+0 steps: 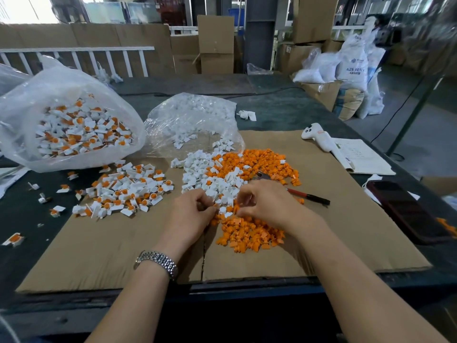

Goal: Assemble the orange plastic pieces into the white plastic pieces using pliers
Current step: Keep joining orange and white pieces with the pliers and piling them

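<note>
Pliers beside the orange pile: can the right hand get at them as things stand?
Probably yes. The pliers lie uncovered on the cardboard just right of the right hand, nothing between.

Daylight poured in from a blown-out window [22,7] at the top left; the cardboard sheet [333,231] sat evenly lit, shadows soft and faint beneath the forearms; the clear plastic bags [188,120] caught white glare; the wide lens bowed straight lines near the edges; the far right background smeared and dim.
</note>
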Action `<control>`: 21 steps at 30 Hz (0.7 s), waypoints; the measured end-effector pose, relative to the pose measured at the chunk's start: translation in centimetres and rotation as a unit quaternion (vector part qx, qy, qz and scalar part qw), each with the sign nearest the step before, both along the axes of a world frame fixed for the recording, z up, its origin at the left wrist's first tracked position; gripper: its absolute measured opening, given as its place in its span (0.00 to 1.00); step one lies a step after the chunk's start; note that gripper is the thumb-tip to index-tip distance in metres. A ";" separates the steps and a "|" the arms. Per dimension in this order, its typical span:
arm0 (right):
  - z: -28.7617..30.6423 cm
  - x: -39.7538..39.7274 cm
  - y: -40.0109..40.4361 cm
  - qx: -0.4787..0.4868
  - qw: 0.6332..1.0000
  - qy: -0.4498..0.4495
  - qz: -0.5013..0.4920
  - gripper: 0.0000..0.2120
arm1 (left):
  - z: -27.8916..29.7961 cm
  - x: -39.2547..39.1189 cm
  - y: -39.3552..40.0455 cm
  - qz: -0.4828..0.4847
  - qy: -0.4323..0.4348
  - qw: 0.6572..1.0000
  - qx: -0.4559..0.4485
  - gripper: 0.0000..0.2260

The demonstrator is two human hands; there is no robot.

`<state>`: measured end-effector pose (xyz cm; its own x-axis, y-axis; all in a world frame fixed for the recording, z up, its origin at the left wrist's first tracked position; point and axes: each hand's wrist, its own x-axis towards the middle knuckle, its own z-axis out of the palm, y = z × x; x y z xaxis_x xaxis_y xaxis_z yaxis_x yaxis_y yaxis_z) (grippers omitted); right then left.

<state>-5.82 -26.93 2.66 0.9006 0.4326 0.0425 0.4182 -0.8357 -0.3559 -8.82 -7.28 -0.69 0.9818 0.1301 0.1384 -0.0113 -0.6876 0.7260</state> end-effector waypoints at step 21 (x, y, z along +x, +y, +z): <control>-0.7 -0.4 0.1 0.260 0.958 0.013 -0.117 0.05 | 1.0 -0.1 -0.9 -0.014 -0.008 0.999 0.037 0.08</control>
